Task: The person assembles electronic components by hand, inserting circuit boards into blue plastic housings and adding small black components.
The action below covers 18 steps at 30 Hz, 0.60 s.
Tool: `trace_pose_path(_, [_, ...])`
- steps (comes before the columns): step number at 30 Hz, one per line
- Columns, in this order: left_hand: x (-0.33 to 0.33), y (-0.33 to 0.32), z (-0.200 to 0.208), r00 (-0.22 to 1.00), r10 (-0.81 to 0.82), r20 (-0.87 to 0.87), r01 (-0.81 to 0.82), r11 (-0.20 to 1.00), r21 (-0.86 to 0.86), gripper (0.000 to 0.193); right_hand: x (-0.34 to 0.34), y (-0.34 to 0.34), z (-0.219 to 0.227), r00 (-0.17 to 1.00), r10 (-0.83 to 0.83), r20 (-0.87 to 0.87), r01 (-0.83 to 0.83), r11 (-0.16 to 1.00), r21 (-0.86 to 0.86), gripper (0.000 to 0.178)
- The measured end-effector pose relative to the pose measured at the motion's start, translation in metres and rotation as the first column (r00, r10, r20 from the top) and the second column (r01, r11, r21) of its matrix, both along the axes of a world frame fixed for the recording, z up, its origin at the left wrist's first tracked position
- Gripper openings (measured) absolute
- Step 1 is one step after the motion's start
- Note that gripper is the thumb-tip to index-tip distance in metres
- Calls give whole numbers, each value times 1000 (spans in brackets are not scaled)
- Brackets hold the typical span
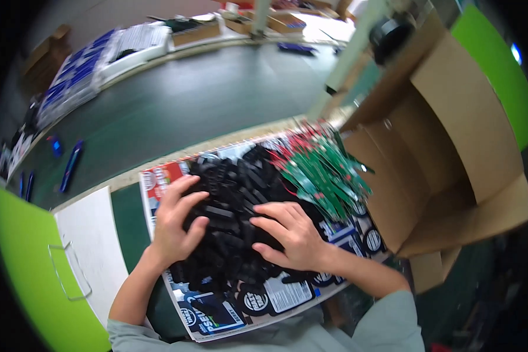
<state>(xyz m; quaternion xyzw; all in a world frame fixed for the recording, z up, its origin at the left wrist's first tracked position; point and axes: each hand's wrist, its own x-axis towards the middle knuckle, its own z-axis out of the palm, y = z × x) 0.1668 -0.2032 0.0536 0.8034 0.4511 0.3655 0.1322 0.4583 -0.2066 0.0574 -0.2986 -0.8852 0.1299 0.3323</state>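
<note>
A heap of small black plastic parts (226, 234) lies on a printed cardboard sheet (208, 317) in front of me. My left hand (179, 223) rests at the heap's left side, its fingers apart and touching the parts. On the right side of the heap, my right hand (293, 234) lies with fingers spread over the black pieces. Neither hand appears to grip a single piece. Beyond my right hand, a bundle of narrow green circuit boards (322, 179) with red wires (284, 146) sits on the same sheet, against the black heap.
An open cardboard box (446, 223) stands at the right, beside the boards. Past the table's edge runs a dark green conveyor belt (205, 88) carrying a few slim blue items (71, 166). At the left is a bright green panel (35, 264) with a wire handle (70, 273).
</note>
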Motion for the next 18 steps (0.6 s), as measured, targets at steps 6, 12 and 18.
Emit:
trace_pose_path(6, [-5,-5,0,998,40,-58,-42,998,-40,46,-9,3,-15,993,-1,-119,9,998,68,42])
trace_pose_path(12, [3,1,-7,977,39,-208,-25,997,70,55,-6,6,-29,984,-26,-174,50,990,134,37])
trace_pose_path(18, [5,-3,-5,921,107,-376,-59,989,136,49,-2,13,-24,998,-44,-42,52,981,186,38])
